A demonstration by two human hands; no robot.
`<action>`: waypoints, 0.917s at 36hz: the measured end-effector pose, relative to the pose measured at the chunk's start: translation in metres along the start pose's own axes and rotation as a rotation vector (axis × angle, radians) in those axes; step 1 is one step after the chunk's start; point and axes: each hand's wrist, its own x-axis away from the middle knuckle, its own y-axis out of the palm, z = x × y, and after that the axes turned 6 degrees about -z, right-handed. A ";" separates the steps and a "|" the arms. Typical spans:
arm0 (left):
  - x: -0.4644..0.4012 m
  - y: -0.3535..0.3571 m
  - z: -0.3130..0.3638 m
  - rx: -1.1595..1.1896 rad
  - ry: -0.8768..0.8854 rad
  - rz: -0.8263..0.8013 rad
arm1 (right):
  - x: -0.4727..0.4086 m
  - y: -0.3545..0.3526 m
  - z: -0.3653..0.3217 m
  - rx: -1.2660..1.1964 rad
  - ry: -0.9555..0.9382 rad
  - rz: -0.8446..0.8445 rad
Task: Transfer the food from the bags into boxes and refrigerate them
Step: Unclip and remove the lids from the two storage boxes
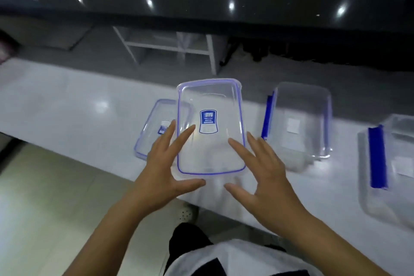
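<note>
A clear plastic box with a blue-sealed lid [209, 127] and a blue label stands near the front edge of the white table [67, 105]. My left hand [165, 163] lies at its left side with straight fingers spread, the thumb by the near edge. My right hand [257, 170] mirrors it at the right side, fingers straight. Both hands touch or hover at the lid's edges; I cannot tell which. A loose lid [154, 127] lies flat just left of the box. No food or bags are in view.
Two open clear boxes with blue clips stand to the right: one [300, 121] in the middle right, another [389, 168] at the far right edge. A white shelf frame [170, 47] stands beyond the table. The floor lies to the left below.
</note>
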 end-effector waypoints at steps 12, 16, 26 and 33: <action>-0.032 -0.088 -0.169 -0.007 0.083 -0.122 | -0.101 0.131 -0.106 -0.028 0.198 0.177; -0.047 -0.098 -0.194 -0.027 0.146 -0.193 | -0.110 0.157 -0.119 -0.048 0.271 0.249; -0.081 -0.087 -0.228 -0.236 0.132 -0.357 | -0.126 0.193 -0.089 -0.083 0.427 0.237; -0.082 -0.080 -0.234 -0.264 0.178 -0.318 | -0.131 0.202 -0.074 0.015 0.447 0.230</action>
